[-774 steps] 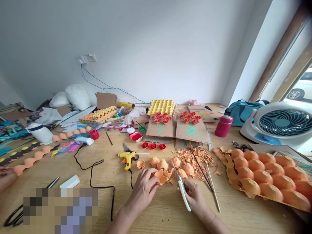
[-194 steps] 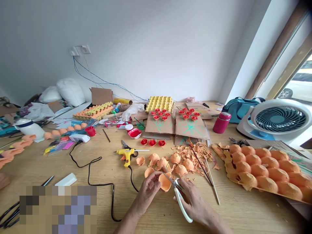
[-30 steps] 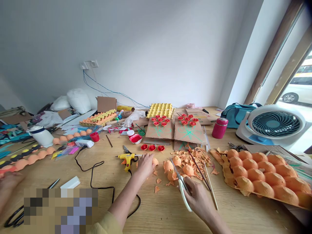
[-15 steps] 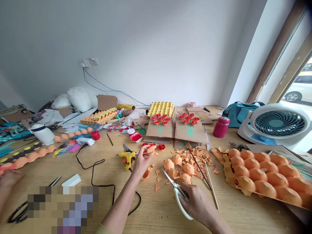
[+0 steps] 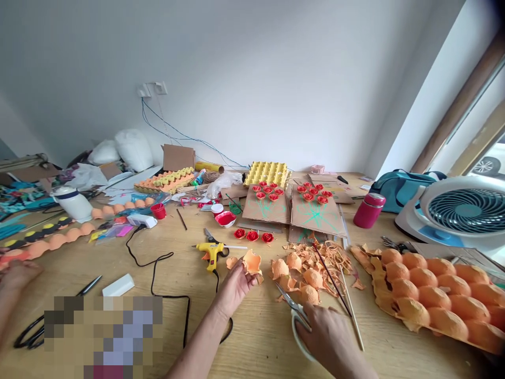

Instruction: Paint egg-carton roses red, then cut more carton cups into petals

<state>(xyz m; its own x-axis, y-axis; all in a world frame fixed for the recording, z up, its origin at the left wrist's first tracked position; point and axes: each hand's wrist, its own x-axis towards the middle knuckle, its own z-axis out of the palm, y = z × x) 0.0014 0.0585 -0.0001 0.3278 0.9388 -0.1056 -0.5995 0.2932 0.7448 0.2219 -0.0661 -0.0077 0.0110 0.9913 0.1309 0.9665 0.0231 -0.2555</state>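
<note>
My left hand point(image 5: 235, 286) pinches an orange egg-carton cup point(image 5: 252, 261) with cut, petal-like edges, lifted just above the wooden table. My right hand point(image 5: 328, 335) grips white-handled scissors point(image 5: 294, 307), whose blades point up and left toward the cup and are slightly apart. Just beyond both hands lies a pile of orange carton cups and trimmings point(image 5: 311, 265). A yellow glue gun point(image 5: 211, 251) rests left of the held cup.
An orange egg tray point(image 5: 430, 292) lies at right, with thin sticks point(image 5: 343, 295) beside it. Red paper roses point(image 5: 252, 235) and cardboard sheets with roses point(image 5: 292, 205) sit behind. A fan point(image 5: 461, 213), pink flask point(image 5: 369, 210) and black cable point(image 5: 165, 295) are nearby. Another person's hand point(image 5: 16, 273) shows at far left.
My left hand reached out to the cups by the glue gun, picked one up and brought it back toward the scissors. My right hand with the scissors dropped slightly lower.
</note>
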